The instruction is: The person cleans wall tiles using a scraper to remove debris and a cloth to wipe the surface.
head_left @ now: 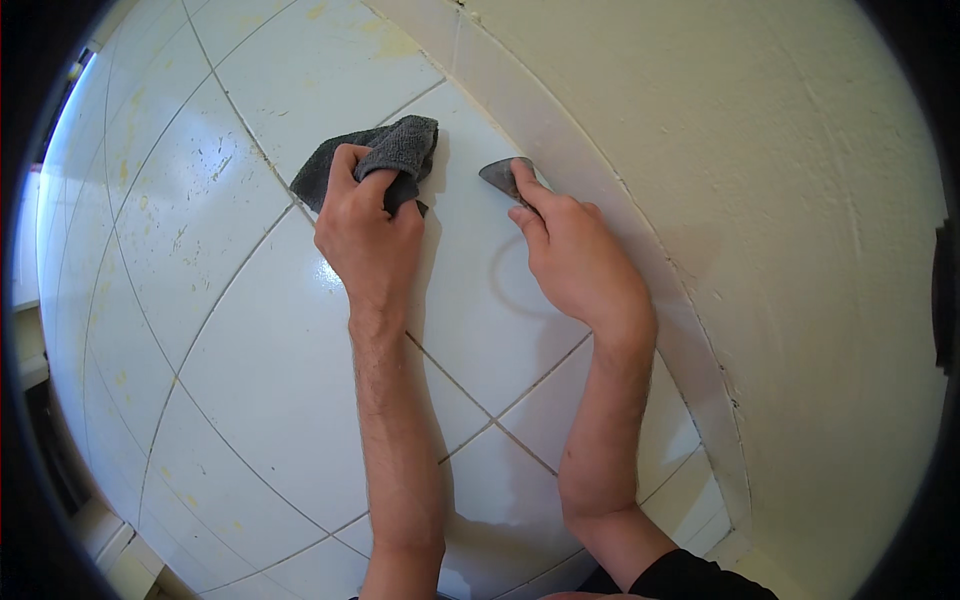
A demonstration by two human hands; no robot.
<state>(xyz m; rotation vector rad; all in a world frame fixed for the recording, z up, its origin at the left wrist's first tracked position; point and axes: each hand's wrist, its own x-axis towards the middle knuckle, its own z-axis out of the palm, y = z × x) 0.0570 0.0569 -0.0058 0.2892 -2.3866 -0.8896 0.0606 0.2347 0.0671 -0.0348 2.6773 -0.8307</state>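
My left hand (368,235) is closed round a crumpled dark grey cloth (402,148), which rests on the white tiled floor (270,340). Part of the cloth bulges up between the fingers, and the rest spreads out to the left. To the right of it, my right hand (585,255) grips a scraper (498,177) with a flared metal blade. The index finger lies along that blade, and the handle is hidden in the palm. The blade is over the tile close to the skirting; whether it touches the surface I cannot tell.
A pale skirting (565,135) runs along the foot of a cream wall (800,220) on the right. Yellowish stains (390,42) mark the tiles at the far side. Dark specks (205,165) show on a tile at the left. White furniture edges (32,370) line the left rim.
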